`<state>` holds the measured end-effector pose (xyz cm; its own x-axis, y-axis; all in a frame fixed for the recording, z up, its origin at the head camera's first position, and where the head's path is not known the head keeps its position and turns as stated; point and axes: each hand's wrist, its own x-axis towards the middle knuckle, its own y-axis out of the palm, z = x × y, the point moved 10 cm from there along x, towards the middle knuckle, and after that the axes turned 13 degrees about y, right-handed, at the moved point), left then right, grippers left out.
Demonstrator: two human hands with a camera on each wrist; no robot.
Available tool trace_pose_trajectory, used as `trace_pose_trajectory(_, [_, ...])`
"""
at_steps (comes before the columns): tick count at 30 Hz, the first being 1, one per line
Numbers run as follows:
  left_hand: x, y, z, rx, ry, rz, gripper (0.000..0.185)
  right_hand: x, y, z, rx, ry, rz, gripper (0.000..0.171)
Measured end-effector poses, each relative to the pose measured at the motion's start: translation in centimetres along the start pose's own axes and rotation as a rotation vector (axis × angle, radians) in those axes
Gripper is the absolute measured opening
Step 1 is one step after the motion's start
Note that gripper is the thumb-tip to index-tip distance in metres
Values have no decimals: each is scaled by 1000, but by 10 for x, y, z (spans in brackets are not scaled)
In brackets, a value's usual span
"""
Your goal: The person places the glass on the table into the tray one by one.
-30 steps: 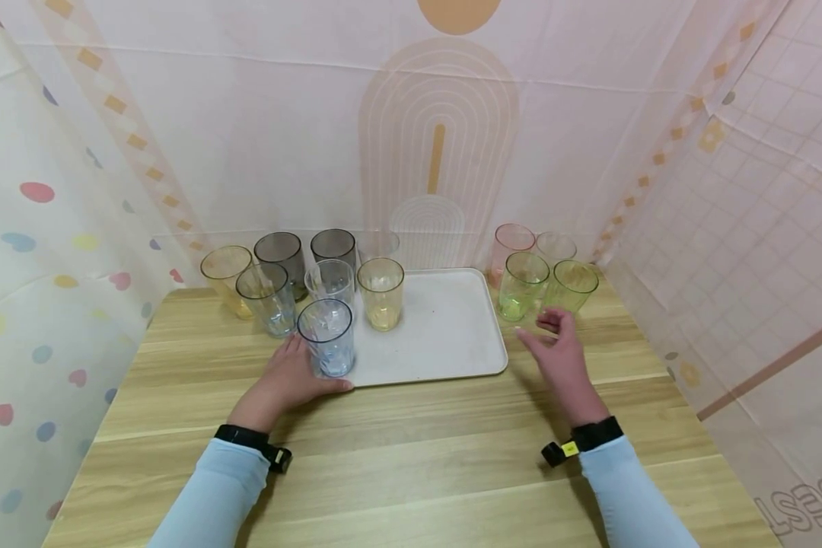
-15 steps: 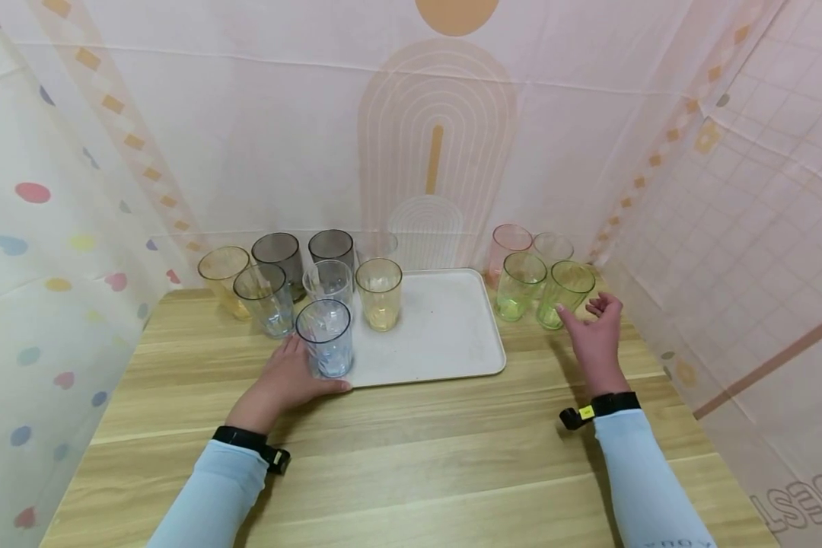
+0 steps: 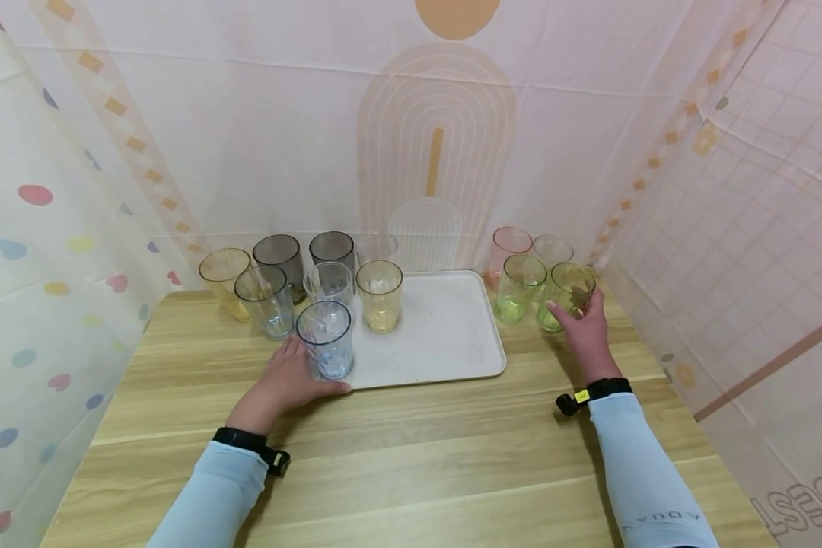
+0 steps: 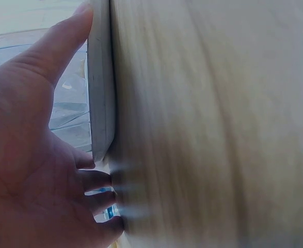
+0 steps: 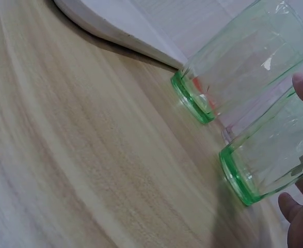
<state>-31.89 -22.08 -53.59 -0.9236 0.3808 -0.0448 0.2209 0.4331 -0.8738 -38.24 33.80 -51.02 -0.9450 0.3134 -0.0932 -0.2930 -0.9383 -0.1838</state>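
In the head view, reckoned around the centre of the white tray [image 3: 445, 335], the left hand [image 3: 282, 384] lies at 8 o'clock on the near corner, thumb straight along the front edge, the other fingers partly hidden beside a pale blue glass [image 3: 327, 342]. An amber glass [image 3: 381, 301] stands upright on the tray toward 10 o'clock, with further glasses beyond toward 9 and 10. The right hand [image 3: 587, 331] is near 3 o'clock, thumb and fingers curled round the outer green glass [image 3: 560, 289], which stands upright on the wooden table [image 3: 425, 464]. Just beside it is the inner green glass [image 3: 520, 288]; a pink glass [image 3: 503, 259] stands behind, near 2 o'clock.

In the left wrist view, the thumb points to 11 o'clock and touches the tray's edge; the other fingers are slightly spread toward 7, past the corner. How firmly they press, I cannot tell.

In the right wrist view, the outer green glass sits between 3 and 4 o'clock, between the thumb above and the fingers below. The inner green glass is at 2, the tray's corner at 11.
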Motion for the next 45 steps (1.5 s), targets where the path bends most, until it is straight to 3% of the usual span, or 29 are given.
trace_pose_trajectory(13, [1, 1, 0, 14, 11, -1, 154, -10, -3, 3, -2, -17, -14, 94])
trace_pose_trajectory(24, [0, -1, 1, 16, 17, -9, 154, -44, 11, 14, -44, -34, 22, 88])
trace_pose_trajectory(32, [0, 0, 4, 20, 18, -9, 154, -73, 49, 29, -23, -89, 113, 83])
trace_pose_trajectory(45, [1, 2, 3, 21, 12, -4, 155, -108, 143, 47, -57, -152, 326, 83])
